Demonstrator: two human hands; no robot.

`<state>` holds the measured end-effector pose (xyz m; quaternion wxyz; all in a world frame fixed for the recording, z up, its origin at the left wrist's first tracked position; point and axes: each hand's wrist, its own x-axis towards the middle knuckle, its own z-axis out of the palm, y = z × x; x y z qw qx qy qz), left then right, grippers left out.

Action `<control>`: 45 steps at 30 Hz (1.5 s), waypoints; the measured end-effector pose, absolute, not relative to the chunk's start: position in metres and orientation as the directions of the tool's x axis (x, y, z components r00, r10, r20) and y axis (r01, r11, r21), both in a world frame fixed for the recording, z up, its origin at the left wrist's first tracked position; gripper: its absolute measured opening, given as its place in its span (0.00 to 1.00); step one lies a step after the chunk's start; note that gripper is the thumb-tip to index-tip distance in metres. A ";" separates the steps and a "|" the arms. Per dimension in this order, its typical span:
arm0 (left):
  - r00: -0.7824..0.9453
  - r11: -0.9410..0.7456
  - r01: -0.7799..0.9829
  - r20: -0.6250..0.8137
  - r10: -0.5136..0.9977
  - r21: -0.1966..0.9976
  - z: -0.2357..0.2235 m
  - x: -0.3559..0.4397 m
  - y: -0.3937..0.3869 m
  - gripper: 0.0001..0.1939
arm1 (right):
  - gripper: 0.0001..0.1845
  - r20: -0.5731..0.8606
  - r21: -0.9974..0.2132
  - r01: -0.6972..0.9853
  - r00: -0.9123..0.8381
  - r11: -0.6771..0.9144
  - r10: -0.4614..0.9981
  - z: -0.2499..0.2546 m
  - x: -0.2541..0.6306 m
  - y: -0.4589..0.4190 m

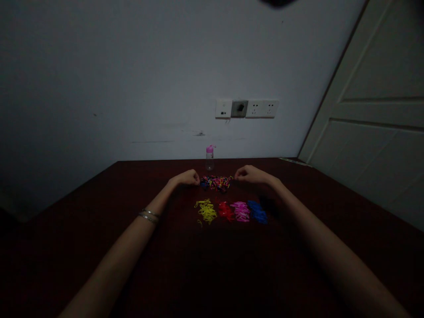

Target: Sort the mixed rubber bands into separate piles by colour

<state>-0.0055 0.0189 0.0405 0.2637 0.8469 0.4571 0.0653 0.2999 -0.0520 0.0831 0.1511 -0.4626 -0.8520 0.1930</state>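
A mixed heap of small coloured loops lies between my hands; whether they are elastic bands or clips is too small to tell. My left hand rests at the heap's left edge, fingers curled closed. At the opposite edge, my right hand has its fingers pinched together beside the outermost loops. What either hand holds, if anything, cannot be made out. Nearer to me lie sorted piles in a row: yellow loops, red loops, pink loops and blue loops.
Behind the heap stands a clear bottle with a pink cap. Everything sits on a dark red table against a pale wall with sockets. A panelled door is on the right. The light is dim.
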 end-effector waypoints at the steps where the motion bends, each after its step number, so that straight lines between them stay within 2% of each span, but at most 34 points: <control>1: 0.574 -0.441 0.736 -0.127 0.809 0.514 0.042 -0.006 0.019 0.11 | 0.13 0.077 -0.471 0.732 -0.522 0.492 0.850 0.084 0.300 -0.052; 9: 0.675 -0.464 0.536 -0.029 0.737 0.706 0.077 0.021 -0.008 0.12 | 0.15 0.101 -0.566 0.663 -0.534 0.490 0.840 0.094 0.289 -0.061; 13: 0.710 -0.469 0.458 0.008 0.705 0.755 0.091 0.044 -0.031 0.12 | 0.19 0.086 -0.643 0.594 -0.572 0.484 0.816 0.106 0.279 -0.072; 17: 0.728 -0.456 0.387 0.037 0.684 0.802 0.092 0.058 -0.045 0.13 | 0.17 0.051 -0.656 0.568 -0.625 0.498 0.779 0.113 0.272 -0.079; 21: 0.722 -0.432 0.396 0.016 0.692 0.810 0.088 0.063 -0.046 0.13 | 0.14 0.054 -0.620 0.580 -0.641 0.529 0.766 0.112 0.269 -0.078; 26: 0.727 -0.434 0.380 0.026 0.686 0.817 0.086 0.065 -0.044 0.13 | 0.15 0.088 -0.597 0.581 -0.637 0.553 0.766 0.109 0.268 -0.077; 32: 0.745 -0.443 0.343 0.047 0.666 0.828 0.085 0.067 -0.045 0.12 | 0.10 0.059 -0.577 0.616 -0.623 0.536 0.780 0.112 0.273 -0.078; 38: 0.732 -0.435 0.384 0.018 0.681 0.815 0.079 0.069 -0.043 0.12 | 0.15 0.050 -0.613 0.600 -0.619 0.513 0.783 0.113 0.275 -0.078; 45: 0.744 -0.443 0.374 0.022 0.668 0.815 0.077 0.073 -0.046 0.15 | 0.13 0.039 -0.589 0.611 -0.632 0.529 0.774 0.113 0.272 -0.079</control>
